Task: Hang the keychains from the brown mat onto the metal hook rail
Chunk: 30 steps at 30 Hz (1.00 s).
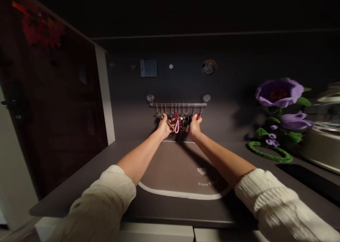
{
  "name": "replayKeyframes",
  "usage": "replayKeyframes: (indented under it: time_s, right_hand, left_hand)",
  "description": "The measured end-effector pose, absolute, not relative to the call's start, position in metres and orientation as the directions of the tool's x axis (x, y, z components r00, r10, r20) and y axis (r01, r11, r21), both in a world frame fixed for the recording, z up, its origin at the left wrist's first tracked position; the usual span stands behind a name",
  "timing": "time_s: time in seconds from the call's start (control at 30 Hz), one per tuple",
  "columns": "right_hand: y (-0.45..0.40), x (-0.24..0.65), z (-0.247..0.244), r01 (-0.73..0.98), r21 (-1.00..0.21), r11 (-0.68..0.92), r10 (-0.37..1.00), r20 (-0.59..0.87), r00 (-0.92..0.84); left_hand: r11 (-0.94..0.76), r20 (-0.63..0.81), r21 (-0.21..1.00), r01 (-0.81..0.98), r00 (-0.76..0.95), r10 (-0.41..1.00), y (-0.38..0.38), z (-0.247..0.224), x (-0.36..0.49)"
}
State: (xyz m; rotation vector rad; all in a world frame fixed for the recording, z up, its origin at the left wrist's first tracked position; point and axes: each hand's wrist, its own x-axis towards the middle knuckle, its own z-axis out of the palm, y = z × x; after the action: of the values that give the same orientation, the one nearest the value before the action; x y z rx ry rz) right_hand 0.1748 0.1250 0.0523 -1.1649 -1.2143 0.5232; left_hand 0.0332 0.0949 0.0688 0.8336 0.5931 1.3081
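A hook rail [179, 104] is fixed to the dark back panel, with several keys and key rings hanging in a row from its hooks. My left hand [164, 128] is closed around keys at the left end of the row, its fingers partly behind them. At the right end, my right hand [195, 126] grips keys beside a small red piece [198, 117]. Between both hands hang a pink strap [177, 125] and a red cord [175, 117]. Exactly which keys lie inside each hand is hidden.
Below the rail lies a brown mat [175, 164] with a white edge on the dark counter [175, 210]. To the right stand purple fabric flowers [280, 93] with a green ring base, near a pale rounded appliance [324, 143]. A dark door [61, 111] is at left.
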Motion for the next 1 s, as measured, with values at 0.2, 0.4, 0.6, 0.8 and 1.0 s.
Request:
replayKeyframes:
  time_s: [0.2,0.4,0.6,0.8,1.0]
  right_hand:
    - [0.107,0.152,0.079,0.126,-0.980,0.154,0.785,0.198,0.588]
    - [0.108,0.143,0.114,0.052,-0.990,0.132,0.775,0.135,0.617]
    - [0.105,0.132,0.142,-0.008,-0.977,0.211,0.776,0.163,0.609]
    - [0.082,0.117,0.151,-0.022,-0.978,0.209,0.745,0.144,0.651]
    - [0.045,0.110,0.122,-0.148,-0.967,0.208,0.806,0.084,0.586]
  left_hand:
    - [0.177,-0.027,0.722,-0.669,0.229,0.973,0.081,0.095,0.042]
    - [0.223,-0.112,0.626,-0.747,0.197,0.974,0.073,0.131,0.043]
    - [0.178,-0.004,0.587,-0.790,0.216,0.976,0.076,0.157,0.051]
    - [0.081,-0.062,0.571,-0.817,0.056,0.997,0.068,0.169,0.049]
    - [0.080,-0.108,0.595,-0.799,0.019,0.994,0.032,0.138,0.036]
